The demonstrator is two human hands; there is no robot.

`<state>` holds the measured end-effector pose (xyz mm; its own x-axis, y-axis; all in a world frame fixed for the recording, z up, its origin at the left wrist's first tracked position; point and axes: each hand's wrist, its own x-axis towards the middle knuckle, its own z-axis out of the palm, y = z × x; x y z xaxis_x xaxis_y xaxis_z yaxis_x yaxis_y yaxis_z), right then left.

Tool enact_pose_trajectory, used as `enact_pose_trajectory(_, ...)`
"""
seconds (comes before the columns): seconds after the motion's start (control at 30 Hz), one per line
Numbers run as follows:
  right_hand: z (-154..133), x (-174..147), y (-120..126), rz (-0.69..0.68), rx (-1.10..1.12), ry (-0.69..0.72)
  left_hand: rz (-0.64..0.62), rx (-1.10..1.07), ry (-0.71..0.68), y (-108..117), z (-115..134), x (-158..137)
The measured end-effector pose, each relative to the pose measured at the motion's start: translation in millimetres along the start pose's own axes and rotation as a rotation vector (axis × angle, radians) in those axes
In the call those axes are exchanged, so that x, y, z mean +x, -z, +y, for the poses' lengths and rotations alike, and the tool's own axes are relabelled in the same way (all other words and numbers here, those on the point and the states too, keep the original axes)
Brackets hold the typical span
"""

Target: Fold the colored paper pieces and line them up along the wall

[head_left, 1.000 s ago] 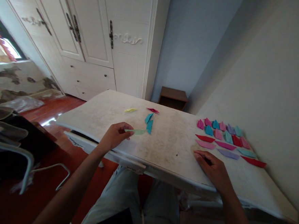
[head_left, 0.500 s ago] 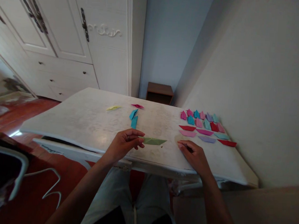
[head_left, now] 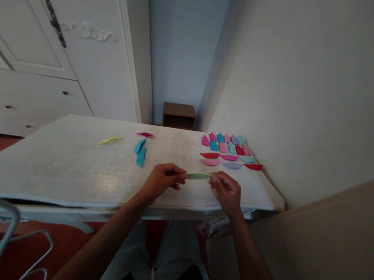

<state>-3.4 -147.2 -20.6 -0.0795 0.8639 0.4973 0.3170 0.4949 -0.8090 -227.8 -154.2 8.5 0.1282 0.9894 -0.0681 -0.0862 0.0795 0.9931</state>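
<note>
A green folded paper piece [head_left: 198, 176], narrow and pointed like a small boat, is stretched level between my two hands above the white table [head_left: 85, 167]. My left hand [head_left: 165, 180] pinches its left tip. Its right tip sits between the thumb and fingers of my right hand [head_left: 226, 190]. Beyond my left hand lie two blue folded papers [head_left: 140, 151], a magenta folded paper [head_left: 145, 134] and a yellow folded paper [head_left: 110, 140]. To the far right, several flat boat-shaped papers [head_left: 209, 162] in red, pink, purple and light blue lie in rows, with several upright folded papers [head_left: 222, 147] behind them.
A white wardrobe [head_left: 92, 65] stands past the table at the left, and a pale wall [head_left: 289, 91] runs along the right. Behind the table is a small brown cabinet [head_left: 179, 110]. A white metal frame [head_left: 7, 230] is at the lower left.
My right hand, apart from the green paper before, now grips its right tip. The paper shows a narrower side. The view has turned to the right.
</note>
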Motion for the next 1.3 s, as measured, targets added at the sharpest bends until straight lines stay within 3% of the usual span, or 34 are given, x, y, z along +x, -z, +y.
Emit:
enact_pose_trajectory(0.2, 9, -1, 13, 0.304, 0.125, -0.163, -0.110, 0.044, 0.001, -40, -2, 26)
enact_pose_trajectory(0.33, 24, 4, 44, 0.335, 0.103, -0.281, -0.189, 0.173, -0.052, -76, -9, 44)
enact_pose_trajectory(0.47, 34, 3, 76, 0.422, -0.119, -0.399, -0.247, 0.380, -0.161, -117, -21, 61)
enact_pose_trajectory(0.6, 37, -8, 90, 0.591, -0.489, -0.308, -0.249, 0.534, -0.191, -151, -26, 79)
enact_pose_trajectory(0.67, 40, -14, 92, 0.567, -0.619, -0.212, -0.245, 0.619, -0.156, -163, -23, 88)
enact_pose_trajectory(0.8, 52, -22, 96, 0.372, -0.742, -0.006, -0.255, 0.818, -0.114, -184, -16, 104)
enact_pose_trajectory(0.9, 60, -25, 100, 0.265, -0.823, 0.048, -0.264, 0.884, -0.102, -199, -13, 110)
enact_pose_trajectory(1.1, 64, -22, 104, 0.156, -0.975, -0.064, -0.245, 0.937, -0.215, -219, -20, 114)
enact_pose_trajectory(1.3, 60, -14, 103, 0.092, -1.127, -0.226, -0.251, 0.887, -0.354, -214, -33, 109)
